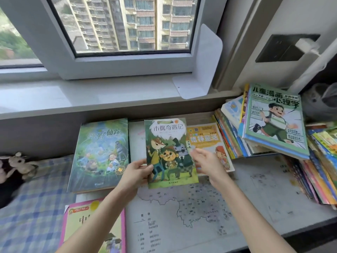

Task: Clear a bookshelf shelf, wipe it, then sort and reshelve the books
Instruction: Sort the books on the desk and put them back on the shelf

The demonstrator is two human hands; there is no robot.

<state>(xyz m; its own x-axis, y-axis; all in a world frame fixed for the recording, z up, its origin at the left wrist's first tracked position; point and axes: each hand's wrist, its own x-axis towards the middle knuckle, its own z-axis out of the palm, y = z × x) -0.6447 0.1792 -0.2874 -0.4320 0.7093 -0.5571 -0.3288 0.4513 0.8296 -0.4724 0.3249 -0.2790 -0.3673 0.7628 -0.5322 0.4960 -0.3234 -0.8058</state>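
Tabletop (273, 198): carries a printed map sheet (182, 216).
Book pile (264, 134): slumped heap at the right end, a comic-cover volume on top.
Green book (100, 154): flat, left of centre.
Fox-cover book (169, 152): held over the map between both hands, cover up.
Left hand (136, 170): fingers pinch its lower left edge, thumb on the cover.
Right hand (206, 161): fingers loosely spread at its right edge, blurred; contact cannot be told.

Single bks: 5. These are fox-cover bk (169, 152), green forest bk (100, 154), white bk (136, 139), orange bk (206, 136), pink-edged bk (82, 221). Bk piles: 2, i.e. leaning pile (273, 125) and far-right pile (321, 170). White bookend (200, 70): 1. Map sheet (182, 216): 1. Plush toy (18, 163): 1 clear.
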